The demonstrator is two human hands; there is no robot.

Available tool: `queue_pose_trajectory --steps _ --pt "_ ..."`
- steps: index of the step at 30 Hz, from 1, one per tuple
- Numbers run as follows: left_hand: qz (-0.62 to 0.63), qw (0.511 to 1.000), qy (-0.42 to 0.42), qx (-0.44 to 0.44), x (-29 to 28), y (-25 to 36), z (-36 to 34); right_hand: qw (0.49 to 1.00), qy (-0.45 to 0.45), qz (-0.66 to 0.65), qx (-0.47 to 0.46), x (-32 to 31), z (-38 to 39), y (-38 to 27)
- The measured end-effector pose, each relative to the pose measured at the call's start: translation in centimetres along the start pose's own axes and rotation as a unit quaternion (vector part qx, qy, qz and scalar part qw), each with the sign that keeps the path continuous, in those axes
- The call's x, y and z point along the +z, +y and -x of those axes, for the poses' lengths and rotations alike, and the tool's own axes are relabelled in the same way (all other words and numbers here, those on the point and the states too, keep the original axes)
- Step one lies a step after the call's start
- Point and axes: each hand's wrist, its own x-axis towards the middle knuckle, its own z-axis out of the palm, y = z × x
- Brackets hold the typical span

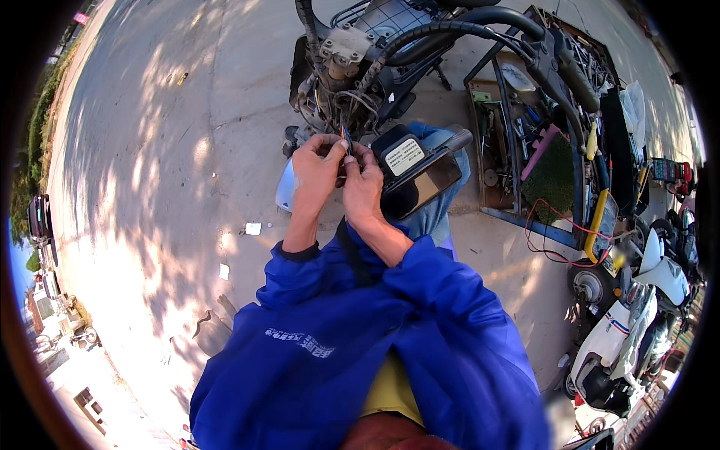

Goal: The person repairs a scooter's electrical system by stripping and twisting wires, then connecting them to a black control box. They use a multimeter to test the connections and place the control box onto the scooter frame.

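My left hand and my right hand meet below a partly dismantled scooter's steering column, both closed on a thin bundle of coloured wires. The left thumb presses on the wires; the right fingers curl round them just beside it, hiding their lower part. More cables hang tangled around the column above my hands. A black plastic panel with a white label lies to the right of my right hand, by my jeans-covered leg. A pale curved piece shows left of my left wrist.
Handlebars arch over the upper right. A metal toolbox cart crowded with tools stands at the right, with red cables and a yellow-cased item by it. Parked scooters line the lower right. Paved ground with paper scraps spreads left.
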Motion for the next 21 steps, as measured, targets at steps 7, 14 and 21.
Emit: queue_pose_trajectory --steps 7,14,21 --pt "0.034 0.999 -0.001 -0.006 0.3 0.1 -0.1 1.0 0.011 0.019 0.002 -0.2 0.2 -0.7" --pt "0.023 0.999 -0.028 0.025 -0.2 -2.1 -1.9 0.997 0.003 0.069 -0.037 -0.3 -0.4 1.5" --pt "0.054 0.998 -0.039 -0.014 -0.6 -0.8 -1.2 0.99 -0.128 0.057 0.03 -2.2 4.6 -6.1"
